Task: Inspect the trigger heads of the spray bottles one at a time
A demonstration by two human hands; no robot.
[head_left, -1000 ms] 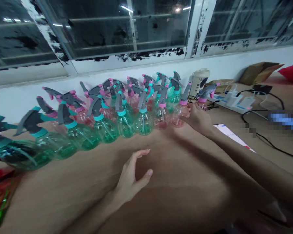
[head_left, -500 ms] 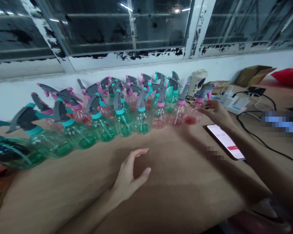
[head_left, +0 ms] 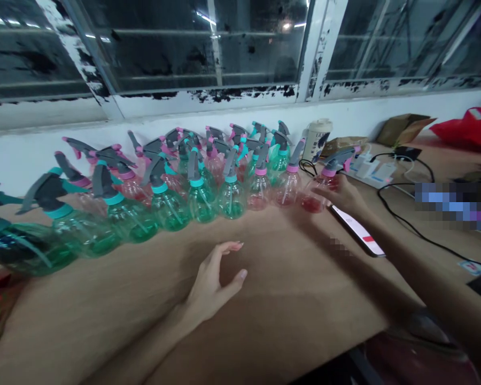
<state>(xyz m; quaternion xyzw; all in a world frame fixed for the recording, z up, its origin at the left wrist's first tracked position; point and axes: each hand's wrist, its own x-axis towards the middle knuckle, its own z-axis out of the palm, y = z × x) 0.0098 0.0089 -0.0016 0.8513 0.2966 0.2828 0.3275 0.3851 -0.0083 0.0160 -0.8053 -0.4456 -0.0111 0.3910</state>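
Note:
At the right end of the front row, my right hand [head_left: 344, 193] is closed around the body of a clear pink spray bottle [head_left: 311, 203]. That bottle has a grey and pink trigger head and leans a little to the right; the hand hides part of it. My left hand [head_left: 212, 283] hovers over the bare brown table [head_left: 272, 321], fingers curved, thumb apart, holding nothing. Beside the held bottle stands another pink spray bottle [head_left: 285, 191]. A green spray bottle [head_left: 231, 200] is the nearest bottle beyond my left hand.
Several more green and pink spray bottles [head_left: 136, 222] stand in rows along the wall. A phone [head_left: 356, 231] lies under my right forearm. Behind are a lidded cup [head_left: 316, 140], a power strip [head_left: 372, 179] with cables, a cardboard box [head_left: 401, 130] and a red bag [head_left: 467, 131].
My right hand has moved in and closed on the rightmost pink bottle, which now leans more and sits slightly farther from its neighbour. The left hand stays put; the view has shifted slightly.

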